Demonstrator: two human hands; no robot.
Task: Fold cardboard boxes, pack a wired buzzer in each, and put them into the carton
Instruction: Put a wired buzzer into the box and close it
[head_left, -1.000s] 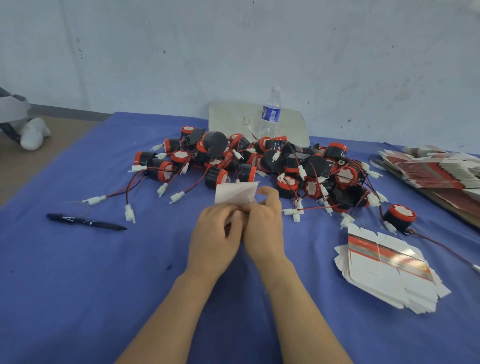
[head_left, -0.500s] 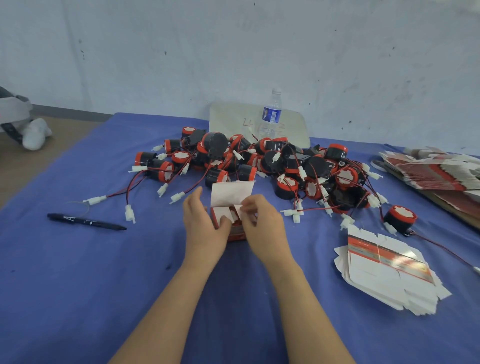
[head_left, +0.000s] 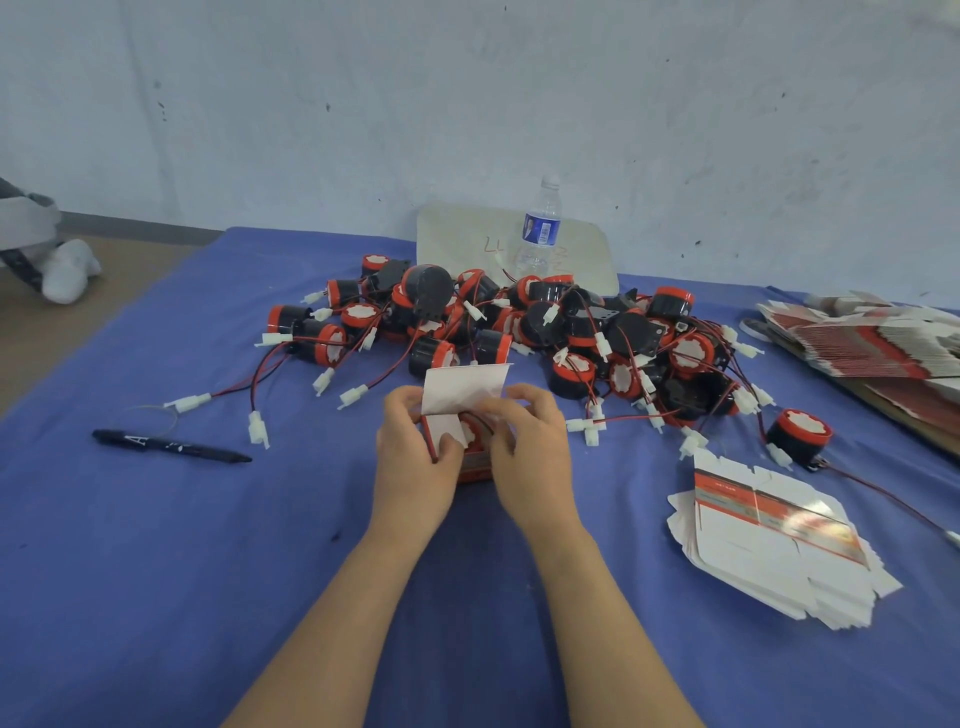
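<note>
A second before, the two hands were pressed close and hid the little box. Then they moved apart a bit, and the box (head_left: 475, 467) showed between them on the blue bench (head_left: 156, 571), just in front of the pile of buzzers (head_left: 519, 332). The left hand (head_left: 410, 462) held the box's left side and pinched a small flap. The right hand (head_left: 530, 447) gripped the right side. The white lid (head_left: 462, 384) stood up, and a buzzer seemed to sit inside. The box probably needed closing next. No carton could be seen.
</note>
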